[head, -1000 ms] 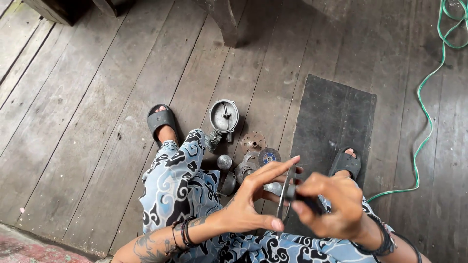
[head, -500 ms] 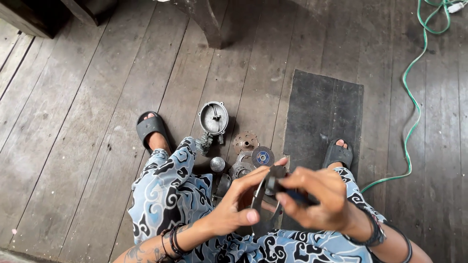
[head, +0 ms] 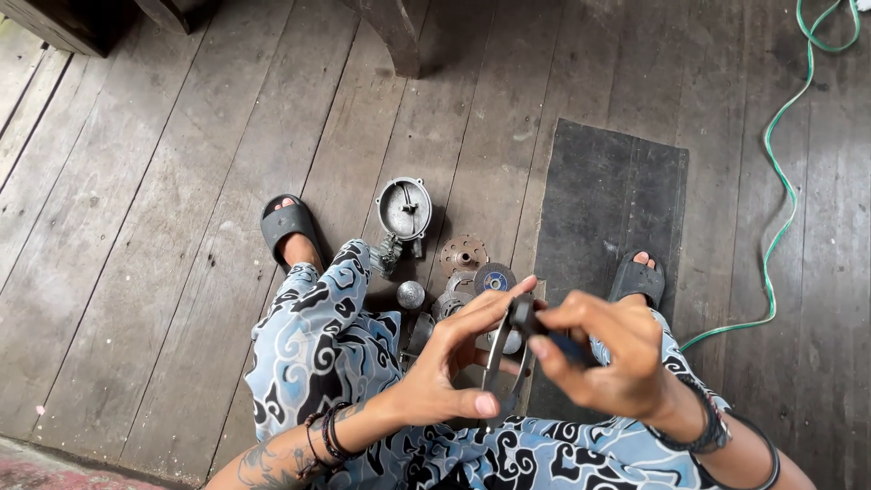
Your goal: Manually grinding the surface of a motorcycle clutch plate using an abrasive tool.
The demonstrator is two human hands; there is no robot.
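Floor planks [head: 163, 181]: bare wood, grey, weathered, rough-grained and matt.
Mat [head: 608, 209]: dark, matt, rubber-like sheet with scuffs.
Round housing [head: 404, 209]: cast metal, dull silver, slightly grimy.
Toothed disc [head: 464, 253]: rusty brown metal, rough.
Small disc [head: 494, 279]: dark abrasive face, matt (blue centre label).
Tool [head: 501, 358] held in left hand [head: 449, 372] and right hand [head: 603, 358]: thin grey metal, dull sheen.
Sandals [head: 288, 222]: black, matt rubber.
Trousers [head: 318, 345]: printed cloth, soft.
Cable [head: 776, 227]: green, smooth plastic.
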